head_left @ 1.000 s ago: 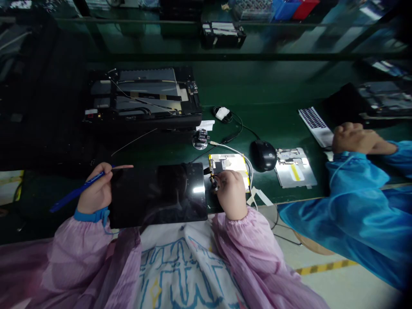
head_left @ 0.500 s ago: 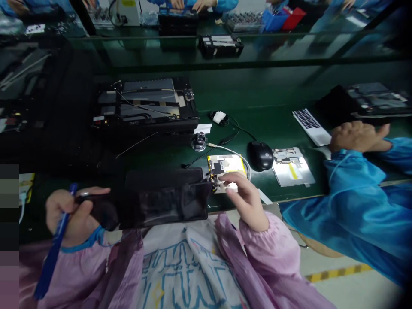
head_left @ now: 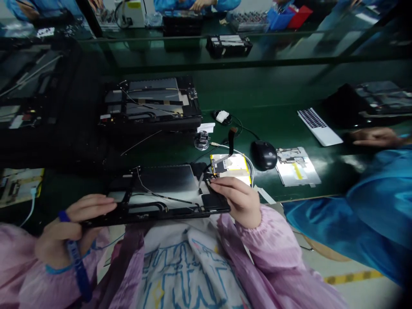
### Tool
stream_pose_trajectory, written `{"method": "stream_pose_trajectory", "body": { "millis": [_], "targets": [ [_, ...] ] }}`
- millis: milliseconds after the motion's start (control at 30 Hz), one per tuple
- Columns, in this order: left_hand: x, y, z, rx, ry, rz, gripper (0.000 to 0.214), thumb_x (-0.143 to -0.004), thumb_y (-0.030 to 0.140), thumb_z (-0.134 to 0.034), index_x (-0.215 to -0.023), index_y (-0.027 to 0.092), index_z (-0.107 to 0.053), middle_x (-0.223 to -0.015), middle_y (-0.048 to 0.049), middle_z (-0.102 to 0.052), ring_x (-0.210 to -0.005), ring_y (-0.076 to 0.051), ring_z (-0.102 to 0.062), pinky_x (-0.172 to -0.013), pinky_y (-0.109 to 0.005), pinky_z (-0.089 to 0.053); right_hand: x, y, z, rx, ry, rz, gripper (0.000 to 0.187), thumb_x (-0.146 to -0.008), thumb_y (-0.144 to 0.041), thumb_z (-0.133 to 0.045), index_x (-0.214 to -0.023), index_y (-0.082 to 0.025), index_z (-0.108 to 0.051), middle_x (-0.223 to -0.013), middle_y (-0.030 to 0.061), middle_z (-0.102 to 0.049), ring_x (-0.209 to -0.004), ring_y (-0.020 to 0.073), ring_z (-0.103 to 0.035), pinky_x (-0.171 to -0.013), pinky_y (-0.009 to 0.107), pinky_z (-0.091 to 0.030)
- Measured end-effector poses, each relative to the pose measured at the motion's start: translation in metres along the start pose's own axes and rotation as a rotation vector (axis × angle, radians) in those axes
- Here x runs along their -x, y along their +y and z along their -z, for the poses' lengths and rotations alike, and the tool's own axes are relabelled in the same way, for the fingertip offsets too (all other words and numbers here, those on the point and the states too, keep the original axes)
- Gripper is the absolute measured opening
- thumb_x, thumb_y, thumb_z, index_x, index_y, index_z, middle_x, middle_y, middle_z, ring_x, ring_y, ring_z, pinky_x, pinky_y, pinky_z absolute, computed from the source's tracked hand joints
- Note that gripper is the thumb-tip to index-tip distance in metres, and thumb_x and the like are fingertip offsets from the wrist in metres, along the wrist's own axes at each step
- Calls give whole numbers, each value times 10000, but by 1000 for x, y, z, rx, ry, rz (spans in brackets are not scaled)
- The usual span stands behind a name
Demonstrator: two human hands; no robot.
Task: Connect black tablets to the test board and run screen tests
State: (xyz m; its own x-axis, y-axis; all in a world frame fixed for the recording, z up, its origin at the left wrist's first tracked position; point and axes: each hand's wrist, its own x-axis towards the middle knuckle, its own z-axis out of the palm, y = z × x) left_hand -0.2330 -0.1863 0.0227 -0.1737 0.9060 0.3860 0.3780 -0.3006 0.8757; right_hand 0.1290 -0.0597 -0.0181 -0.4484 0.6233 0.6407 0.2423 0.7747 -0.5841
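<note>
An opened black tablet (head_left: 167, 191) with its inner side up is tilted in front of my body; a metal plate, thin cables and a dark flex ribbon (head_left: 231, 141) show on it. My left hand (head_left: 69, 225) grips its left end with stretched fingers and also clasps a blue pen-like tool (head_left: 79, 270), slanting down below the palm. At the opposite end, my right hand (head_left: 238, 199) is closed on the corner, thumb hidden. Just behind that hand lies a yellow-edged part (head_left: 236, 163) with a pale cable (head_left: 249, 161) curving around it.
Further back rests another opened tablet (head_left: 154, 101) on dark padding. A black mouse (head_left: 264, 155), a silver metal plate (head_left: 298, 167) and a white keyboard-patterned strip (head_left: 318, 126) lie to the right. A co-worker's blue sleeve (head_left: 370, 201) reaches in at the right edge.
The tablet has turned from its dark glassy face to its inner side. My left hand has come in onto its left end, and my right hand has closed on its right corner. The co-worker's hands have shifted.
</note>
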Motion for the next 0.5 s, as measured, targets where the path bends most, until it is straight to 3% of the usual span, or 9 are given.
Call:
{"method": "stream_pose_trajectory", "body": {
  "millis": [133,300,500],
  "targets": [
    [11,-4,-18,-345,-145,-132,281,-745,153,-641,-514,244,-508,-976,41,-759,-991,-273,-693,-909,-500,-557,28,9,-24,82,-11,11,336,-909,-101,-484,-1161,-245,-652,-976,91,-699,-895,182,-700,-722,307,-624],
    [33,-16,-27,-357,-201,-110,267,-752,132,-641,-577,229,-465,-1005,7,-756,-1019,-290,-689,-951,-527,-527,48,10,-42,155,-18,-9,351,-887,-58,-477,-1167,-214,-619,-1036,123,-681,-960,197,-689,-743,330,-627],
    [35,-31,-28,-330,-312,-36,262,-703,76,-698,-581,210,-508,-1125,-54,-722,-1199,-295,-596,-1019,-517,-471,48,12,-39,159,-50,-68,355,-843,-38,-465,-1109,-205,-631,-1082,140,-668,-1018,228,-663,-774,386,-605]
  ]
}}
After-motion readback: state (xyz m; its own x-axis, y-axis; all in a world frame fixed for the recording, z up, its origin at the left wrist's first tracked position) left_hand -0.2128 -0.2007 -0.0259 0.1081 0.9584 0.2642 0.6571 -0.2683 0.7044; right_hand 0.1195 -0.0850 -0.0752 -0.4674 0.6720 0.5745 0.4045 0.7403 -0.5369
